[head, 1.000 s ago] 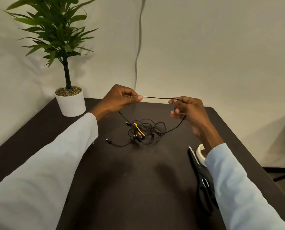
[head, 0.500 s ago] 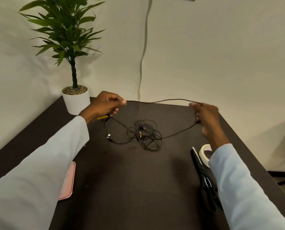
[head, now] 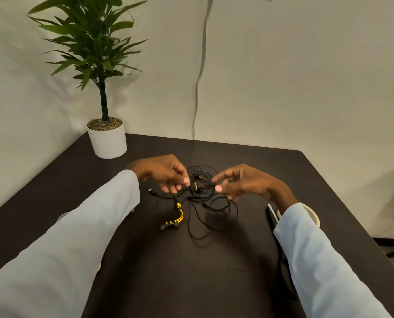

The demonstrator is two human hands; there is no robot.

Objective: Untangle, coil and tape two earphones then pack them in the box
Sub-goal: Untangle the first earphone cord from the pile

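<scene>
Nearest, two pale blue long sleeves (head: pixel 60 255) reach in over the dark brown tabletop (head: pixel 168 283). At 3 o'clock, beside the right sleeve, lies a black-handled pair of scissors (head: pixel 271 215) with a white roll of tape (head: pixel 312 214) partly hidden behind the cuff.

At centre lies the tangle of thin black earphone cables (head: pixel 211 210), loose loops spread on the surface. At its 7 o'clock edge sits a yellow-and-black segment with a dark earbud (head: pixel 174 222); a small plug end (head: pixel 153 192) lies at 9 o'clock.

The left hand (head: pixel 162 173) hovers over the tangle's 10 o'clock side, fingers curled downward, tips at the cable; whether it pinches a strand cannot be told. The right hand (head: pixel 242 182) sits at 2 o'clock, fingers loosely spread, grip likewise unclear.

Farthest, at 11 o'clock, a green plant in a white pot (head: pixel 107 140) stands against the wall, and a grey cord (head: pixel 199 76) hangs down at 12 o'clock.
</scene>
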